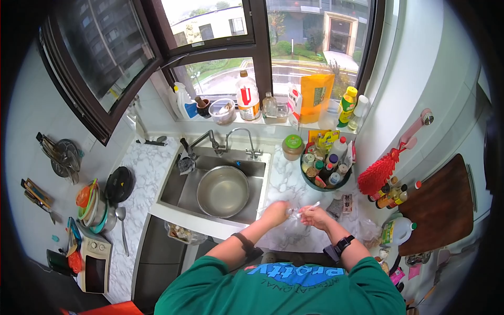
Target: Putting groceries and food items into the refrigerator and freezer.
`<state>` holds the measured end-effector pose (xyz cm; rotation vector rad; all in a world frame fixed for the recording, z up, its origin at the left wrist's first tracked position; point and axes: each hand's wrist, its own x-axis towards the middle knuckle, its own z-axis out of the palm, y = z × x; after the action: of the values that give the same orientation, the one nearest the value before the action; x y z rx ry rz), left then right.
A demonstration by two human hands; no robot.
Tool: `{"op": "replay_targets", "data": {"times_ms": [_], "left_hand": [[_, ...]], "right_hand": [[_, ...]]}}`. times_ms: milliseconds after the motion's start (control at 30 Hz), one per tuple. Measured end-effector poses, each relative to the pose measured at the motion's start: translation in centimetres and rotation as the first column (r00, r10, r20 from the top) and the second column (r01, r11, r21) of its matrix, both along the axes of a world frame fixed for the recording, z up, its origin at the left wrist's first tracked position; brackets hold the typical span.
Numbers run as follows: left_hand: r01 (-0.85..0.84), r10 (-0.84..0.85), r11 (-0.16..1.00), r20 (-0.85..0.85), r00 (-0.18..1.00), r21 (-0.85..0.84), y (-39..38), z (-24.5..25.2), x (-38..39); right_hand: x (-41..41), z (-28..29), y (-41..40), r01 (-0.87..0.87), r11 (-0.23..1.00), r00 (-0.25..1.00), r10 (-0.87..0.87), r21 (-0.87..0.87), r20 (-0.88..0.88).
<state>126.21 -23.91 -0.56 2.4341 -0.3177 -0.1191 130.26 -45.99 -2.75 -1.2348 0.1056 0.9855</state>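
Note:
Over the marble-patterned counter (289, 241), right of the sink, both hands are on a clear plastic bag (293, 215). My left hand (277, 213) is closed on one side of it and looks blurred. With its fingertips, my right hand (314, 217) pinches a twisted part of the same bag, one end sticking up past the fingers. The hands are a short way apart. Whether the bag holds anything cannot be seen. Just right of my right hand lie a grey packet (335, 208) and a small printed sachet (347, 203).
A metal basin (223, 191) sits in the sink (179, 185). Behind my hands stand a green-lidded jar (292, 147) and a round tub (330, 188) of seasoning bottles. To the right are a crumpled plastic bag (369, 232), a large jug (397, 231) and a wooden cutting board (441, 204).

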Motion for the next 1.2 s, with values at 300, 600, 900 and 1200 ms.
{"op": "replay_targets", "data": {"times_ms": [300,600,900,1200], "left_hand": [[-0.067,0.074,0.993,0.074,0.995,-0.093,-2.0,1.4,0.0],[-0.091,0.115,0.973,0.101,0.988,-0.212,-1.9,2.3,-0.9],[-0.078,0.067,0.970,-0.054,0.996,-0.229,-1.8,4.9,-0.9],[-0.340,0.352,0.929,-0.071,0.933,0.147,-0.3,-0.8,-1.5]], "right_hand": [[-0.3,0.7,1.6,0.090,0.987,0.995,-0.082,0.134,-0.062],[0.5,0.8,1.6,-0.206,0.974,0.949,0.222,-0.093,0.222],[0.8,0.7,2.4,-0.040,0.986,0.974,0.076,-0.164,0.216],[-0.6,1.3,2.3,-0.035,0.868,0.564,0.427,-0.496,0.707]]}}
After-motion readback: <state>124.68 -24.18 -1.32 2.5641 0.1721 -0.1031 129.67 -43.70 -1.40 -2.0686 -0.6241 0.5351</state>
